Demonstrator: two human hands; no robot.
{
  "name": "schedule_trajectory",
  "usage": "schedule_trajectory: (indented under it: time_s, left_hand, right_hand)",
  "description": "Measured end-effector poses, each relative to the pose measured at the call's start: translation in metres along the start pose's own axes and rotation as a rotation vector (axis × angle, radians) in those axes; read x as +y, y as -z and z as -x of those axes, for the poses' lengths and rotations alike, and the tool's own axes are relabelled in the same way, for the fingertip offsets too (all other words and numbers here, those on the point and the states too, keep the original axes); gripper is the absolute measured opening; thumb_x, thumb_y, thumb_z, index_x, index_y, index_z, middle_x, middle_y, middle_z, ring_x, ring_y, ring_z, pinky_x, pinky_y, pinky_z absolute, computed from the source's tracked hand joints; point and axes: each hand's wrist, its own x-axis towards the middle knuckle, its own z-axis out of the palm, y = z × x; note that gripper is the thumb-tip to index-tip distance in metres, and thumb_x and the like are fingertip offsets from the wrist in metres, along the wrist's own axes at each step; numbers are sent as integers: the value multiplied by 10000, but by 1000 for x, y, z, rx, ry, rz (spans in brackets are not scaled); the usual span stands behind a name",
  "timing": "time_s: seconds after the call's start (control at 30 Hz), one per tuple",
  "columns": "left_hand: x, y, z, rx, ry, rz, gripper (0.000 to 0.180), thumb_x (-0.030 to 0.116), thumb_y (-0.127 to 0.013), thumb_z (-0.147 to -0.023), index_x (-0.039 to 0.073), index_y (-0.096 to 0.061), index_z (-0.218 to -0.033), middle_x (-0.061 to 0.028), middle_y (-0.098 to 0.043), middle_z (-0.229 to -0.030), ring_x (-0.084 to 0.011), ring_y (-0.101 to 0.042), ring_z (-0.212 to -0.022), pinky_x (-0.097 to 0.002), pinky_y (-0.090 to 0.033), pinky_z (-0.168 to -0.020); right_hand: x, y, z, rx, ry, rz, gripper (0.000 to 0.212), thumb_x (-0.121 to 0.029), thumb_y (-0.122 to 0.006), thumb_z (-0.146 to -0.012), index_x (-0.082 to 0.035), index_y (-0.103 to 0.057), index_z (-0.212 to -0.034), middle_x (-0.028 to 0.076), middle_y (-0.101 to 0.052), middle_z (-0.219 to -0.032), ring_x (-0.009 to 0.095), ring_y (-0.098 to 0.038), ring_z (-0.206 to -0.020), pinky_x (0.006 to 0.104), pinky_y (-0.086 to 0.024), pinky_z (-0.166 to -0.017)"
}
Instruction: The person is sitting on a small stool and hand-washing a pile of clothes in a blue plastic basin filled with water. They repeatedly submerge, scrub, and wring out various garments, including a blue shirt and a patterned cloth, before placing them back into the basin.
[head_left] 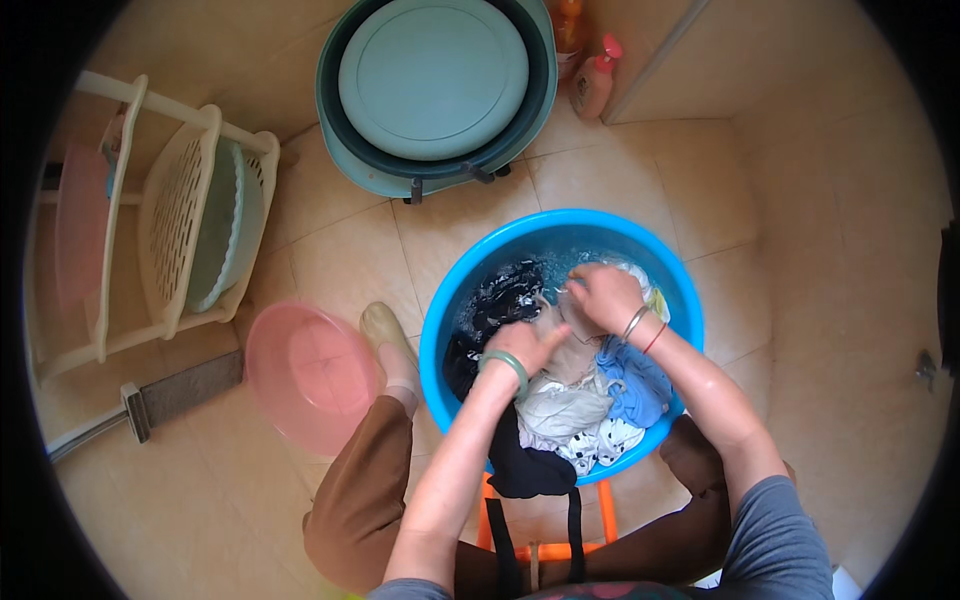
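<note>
A round blue basin with water and wet laundry stands in front of me. Over its middle, my right hand has its fingers curled around a beige cloth. My left hand, closer to me, closes on the left part of that cloth; its fingertips are partly hidden. Dark clothes float at the left of the basin. A pale grey-white garment, a blue garment and a white patterned cloth lie on the near side. Black fabric drapes over the near rim.
A pink basin is on the tiles by my left foot, beside a squeegee-like mop head. A cream rack holding basins stands left. Ahead are a green lidded tub and a pink pump bottle. An orange frame is below the basin.
</note>
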Motion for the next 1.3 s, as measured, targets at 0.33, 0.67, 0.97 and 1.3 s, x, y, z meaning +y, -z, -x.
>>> schedule_trajectory:
  time_s: [0.33,0.67,0.97,1.3]
  left_hand:
    - [-81,168,-129,473,121,1708,807,499,-707,-793,67,-308,-1347,-197,-388,-1293,-362,-558,-1064,-478,-561,-857]
    - [-109,193,-262,254,-121,1569,257,181,-660,-831,-9,-557,-969,-77,-514,-756,-335,-627,-884,-406,-559,-845]
    - [-21,132,-258,169,-114,1388,520,318,-698,-840,15,-417,-1155,-123,-480,-1038,-329,-634,-917,-389,-568,-806]
    - [-17,4,-133,530,-237,1078,324,219,-549,-953,17,-547,-1206,-78,-640,-935,-146,-625,-764,-237,-509,-582]
  right_hand:
    - [-35,11,-229,344,-330,-1106,824,-360,-706,-828,38,-270,-1402,210,-491,-1281,261,-584,-1061,345,-595,-665]
    - [15,1,-317,327,-149,-1350,478,-94,-632,-813,-7,-398,-1220,159,-557,-1137,281,-631,-921,403,-618,-610]
    - [100,45,-245,359,-211,-1339,561,-161,-691,-831,6,-408,-1286,133,-534,-1189,251,-594,-1024,374,-615,-653]
    - [125,14,-49,321,-148,-832,174,-194,-571,-934,-36,-638,-905,4,-622,-721,64,-574,-657,211,-454,-568]
